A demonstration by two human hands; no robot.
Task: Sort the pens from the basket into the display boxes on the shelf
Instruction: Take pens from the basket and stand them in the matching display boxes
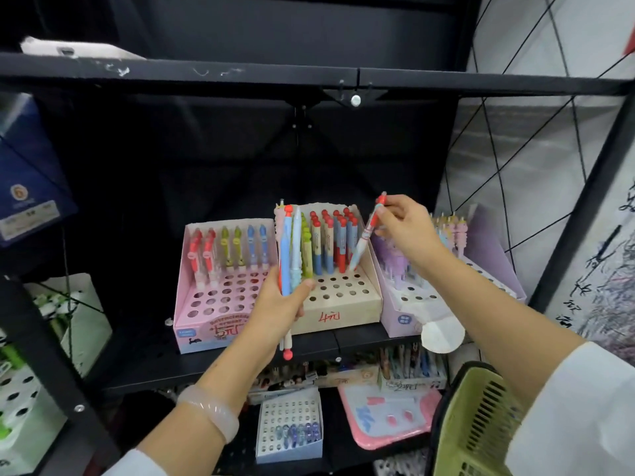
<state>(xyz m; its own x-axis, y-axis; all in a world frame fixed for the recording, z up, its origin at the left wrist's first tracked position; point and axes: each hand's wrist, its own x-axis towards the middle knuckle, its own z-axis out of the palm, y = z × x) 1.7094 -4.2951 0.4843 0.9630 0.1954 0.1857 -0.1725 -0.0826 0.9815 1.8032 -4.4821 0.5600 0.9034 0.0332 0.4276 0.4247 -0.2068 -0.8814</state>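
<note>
- Shelf [220, 352], frame centre: 3 display boxes; the middle box [343, 304] is marked "4元", the pink box [192, 304] left of it "5元"
- Left hand [275, 304], fingers curled, grips a bunch of pens [290, 249] before the middle box
- Right hand [405, 228] pinches 1 red-capped pen [364, 235], tip at a hole
- Pens look light, stiff, smooth; best held mid-barrel

The pen [367, 231] pinched in the right hand's fingers [391, 214] is white with a red cap. The bundle of pens [290, 255] inside the left hand's fingers [302, 290] is pale blue, white and red. Behind them stand a pink box [206, 324], a beige box [343, 314] marked in red, and a lilac box [402, 317]. The basket [474, 424] is olive green; the shelf [144, 352] is black.
</note>
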